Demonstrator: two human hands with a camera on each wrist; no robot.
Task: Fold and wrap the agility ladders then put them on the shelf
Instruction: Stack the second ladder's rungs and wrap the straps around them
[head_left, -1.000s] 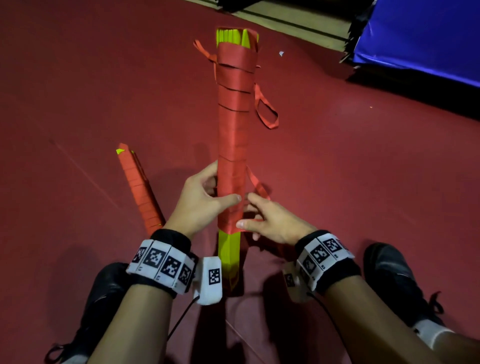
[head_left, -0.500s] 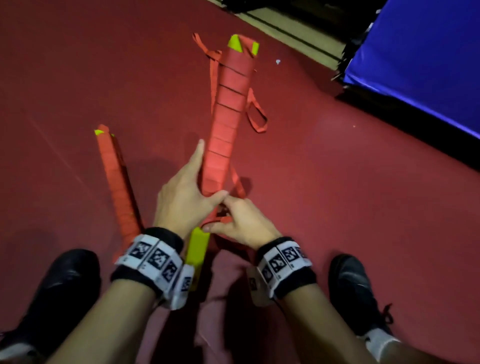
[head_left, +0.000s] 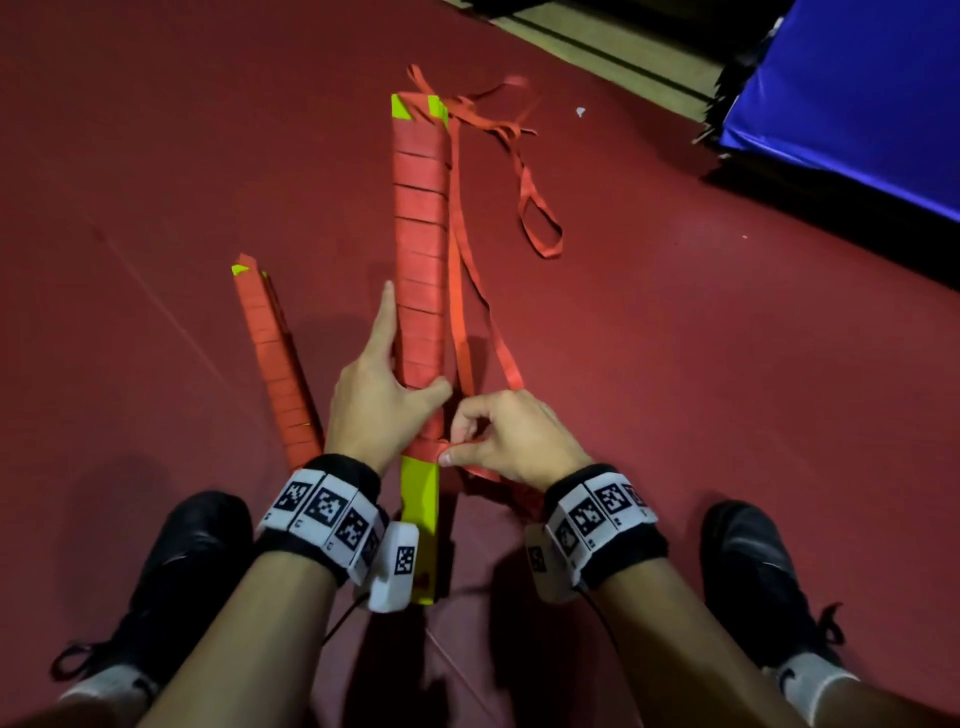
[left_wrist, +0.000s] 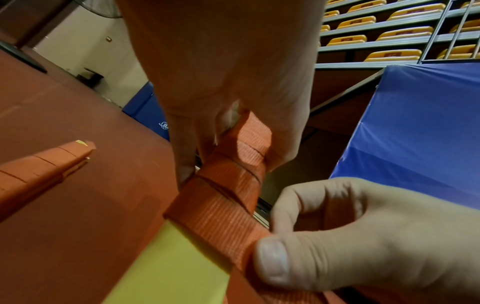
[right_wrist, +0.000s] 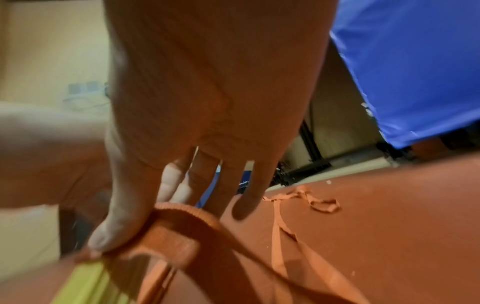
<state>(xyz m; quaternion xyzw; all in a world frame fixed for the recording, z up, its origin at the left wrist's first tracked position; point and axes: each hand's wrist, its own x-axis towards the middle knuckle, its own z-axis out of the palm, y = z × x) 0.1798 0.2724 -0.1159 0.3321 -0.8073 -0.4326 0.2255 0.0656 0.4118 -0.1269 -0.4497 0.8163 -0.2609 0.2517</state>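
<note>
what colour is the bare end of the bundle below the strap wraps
Bright yellow-green flat rung end, clearest in the head view.

A sports hall: red court floor (head_left: 675, 415), blue crash mat (head_left: 857, 104), tiered yellow seats (left_wrist: 389, 35).

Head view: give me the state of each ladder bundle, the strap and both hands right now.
Ladder bundle in hand: strap-wound, near yellow end bare.
Loose strap: unwound, trailing on floor.
Second ladder bundle: fully wrapped, lying on floor at left.
Left hand: grips the bundle.
Right hand: pinches the strap against the bundle's lower end.
</note>
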